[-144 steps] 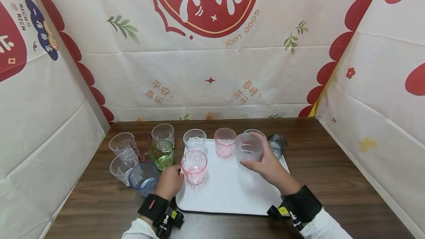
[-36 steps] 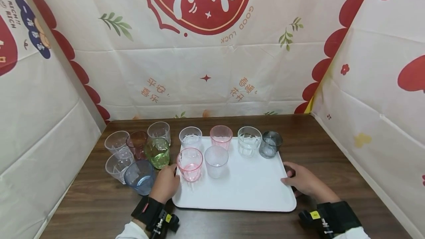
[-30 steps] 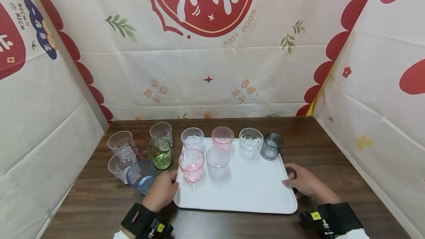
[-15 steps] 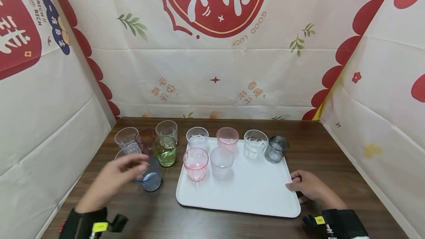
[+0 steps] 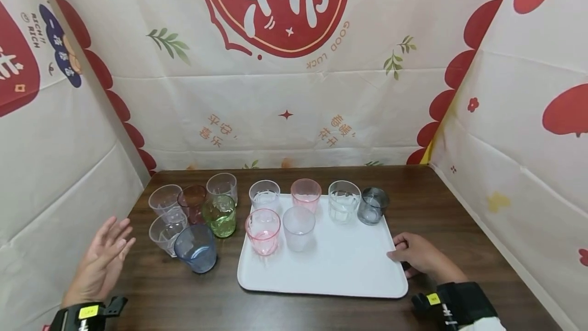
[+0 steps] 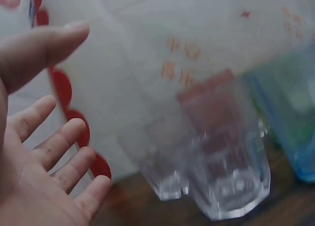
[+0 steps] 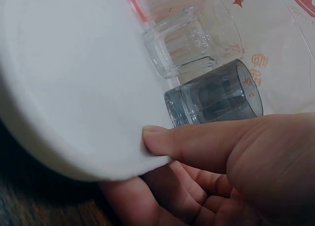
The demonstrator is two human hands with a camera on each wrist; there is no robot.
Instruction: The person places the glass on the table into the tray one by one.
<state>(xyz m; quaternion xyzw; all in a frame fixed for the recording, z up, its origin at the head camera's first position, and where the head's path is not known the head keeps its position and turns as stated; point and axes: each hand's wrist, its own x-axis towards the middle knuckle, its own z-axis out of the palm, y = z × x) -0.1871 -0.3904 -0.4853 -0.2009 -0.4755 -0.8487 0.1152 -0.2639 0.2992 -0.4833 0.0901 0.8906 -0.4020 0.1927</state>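
Observation:
My right hand [image 5: 420, 257] grips the right edge of the white tray [image 5: 340, 275]; in the right wrist view the thumb lies on top and the fingers curl underneath. My left hand [image 5: 102, 259] is spread in the air left of the loose glasses, holding nothing. Nearest to it is a clear glass [image 5: 167, 231], with a blue glass [image 5: 196, 249] beside that. On the tray's back row stand a clear glass [image 5: 265, 195], a pink glass [image 5: 306, 194], another clear glass [image 5: 343, 202] and a grey glass [image 5: 373, 206]. In front are a pink-rimmed glass [image 5: 263, 231] and a frosted glass [image 5: 299, 229].
Left of the tray, the loose group also has a green glass [image 5: 220, 217], a dark red glass [image 5: 193, 203] and two more clear ones at the back. The wooden table [image 5: 459, 229] is walled by a printed cloth [image 5: 275, 91] behind and on both sides.
My right hand has set the frosted glass on the tray and taken hold of its right edge. My left hand has left the tray's left edge, passing over the blue glass to the far left.

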